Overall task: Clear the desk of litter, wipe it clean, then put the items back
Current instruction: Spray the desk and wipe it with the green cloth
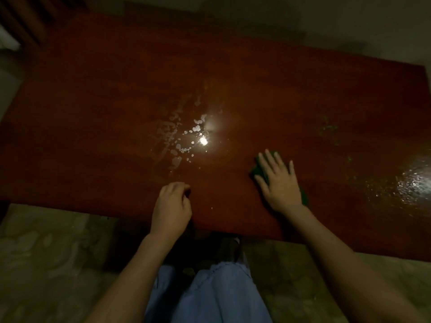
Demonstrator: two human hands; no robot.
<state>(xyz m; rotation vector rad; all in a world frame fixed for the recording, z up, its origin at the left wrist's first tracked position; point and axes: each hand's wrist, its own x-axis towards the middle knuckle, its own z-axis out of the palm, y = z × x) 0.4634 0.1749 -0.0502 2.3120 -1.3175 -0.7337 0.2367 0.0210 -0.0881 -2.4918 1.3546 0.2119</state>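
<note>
Lying flat under the right hand point(281, 183), green cloth point(256, 170) on the desk point(93, 113), fingers straight and spread, pressing it. Wet patch point(179, 141) up-left, nearer the left hand point(171, 207); fingers curled, whether holding anything unclear.

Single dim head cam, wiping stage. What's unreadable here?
- Green cleaning cloth: mostly covered by the flat right hand, so its shape and full extent are hidden.
- Left hand: fingers curl away from the camera; whether the grip holds anything cannot be told.
- Reddish-brown wooden desk: right end cut off by the frame edge, far corners lost in darkness.
- Wet patch: glare hides whether dirt remains.
</note>
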